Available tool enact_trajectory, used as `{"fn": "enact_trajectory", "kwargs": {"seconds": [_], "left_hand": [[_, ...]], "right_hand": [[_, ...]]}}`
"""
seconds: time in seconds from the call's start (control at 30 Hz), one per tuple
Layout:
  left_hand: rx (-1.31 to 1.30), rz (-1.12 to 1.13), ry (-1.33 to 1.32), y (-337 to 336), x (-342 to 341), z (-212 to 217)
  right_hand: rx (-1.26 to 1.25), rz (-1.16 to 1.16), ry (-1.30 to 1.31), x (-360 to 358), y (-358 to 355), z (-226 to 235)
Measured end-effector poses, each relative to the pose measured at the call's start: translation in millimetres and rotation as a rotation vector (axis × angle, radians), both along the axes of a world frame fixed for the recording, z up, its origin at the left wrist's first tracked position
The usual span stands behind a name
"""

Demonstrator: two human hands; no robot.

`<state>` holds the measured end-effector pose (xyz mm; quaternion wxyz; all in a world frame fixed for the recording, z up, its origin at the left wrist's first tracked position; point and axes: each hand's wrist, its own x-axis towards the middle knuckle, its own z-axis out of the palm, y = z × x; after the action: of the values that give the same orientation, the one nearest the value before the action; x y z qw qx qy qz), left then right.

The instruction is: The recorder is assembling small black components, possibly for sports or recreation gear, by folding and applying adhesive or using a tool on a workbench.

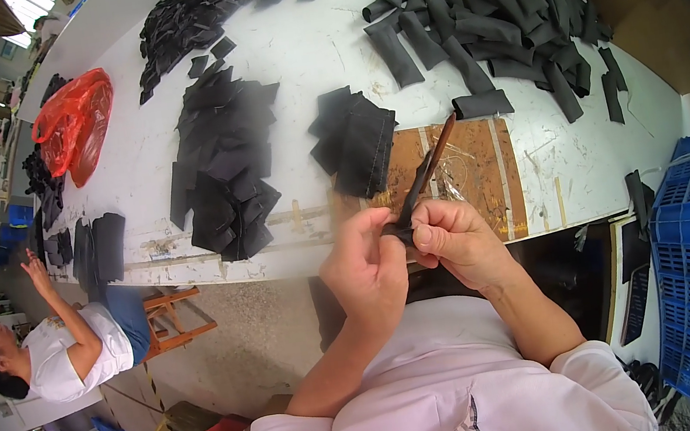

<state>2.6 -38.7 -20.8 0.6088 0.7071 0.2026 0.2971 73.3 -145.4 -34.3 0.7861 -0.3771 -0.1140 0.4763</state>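
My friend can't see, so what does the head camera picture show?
Two hands, left hand and right hand, pinch a small black fabric piece with a thin stick poking from it, above a white table covered in black fabric piles.

We have only one view, a head-worn fisheye looking steeply down and forward over the white worktable [313, 52]. It sits close above that table's near edge (straight lines bow toward the rim), with the far end of the table curving away at upper left.
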Motion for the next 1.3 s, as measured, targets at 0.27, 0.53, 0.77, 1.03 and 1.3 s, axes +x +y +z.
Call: {"fn": "enact_trajectory", "kwargs": {"seconds": [0.27, 0.53, 0.77, 1.03, 1.3], "left_hand": [[-0.988, -0.775, -0.042, 15, -11, 27], [-0.210, -0.229, -0.063, -13, 3, 24], [-0.090, -0.167, -0.318, -9, 20, 47], [-1.482, -1.060, -0.596, 16, 43, 94], [-1.791, -0.631, -0.304, 24, 64, 24]], "right_hand": [[0.121, -0.170, -0.157, 0, 0, 10], [-0.138, -0.459, -0.900, 14, -4, 33], [-0.249, -0.595, -1.331, 31, -1, 77], [-0.058, -0.261, -0.868, 59, 1, 123], [-0.148, -0.063, -0.268, 79, 1, 45]]}}
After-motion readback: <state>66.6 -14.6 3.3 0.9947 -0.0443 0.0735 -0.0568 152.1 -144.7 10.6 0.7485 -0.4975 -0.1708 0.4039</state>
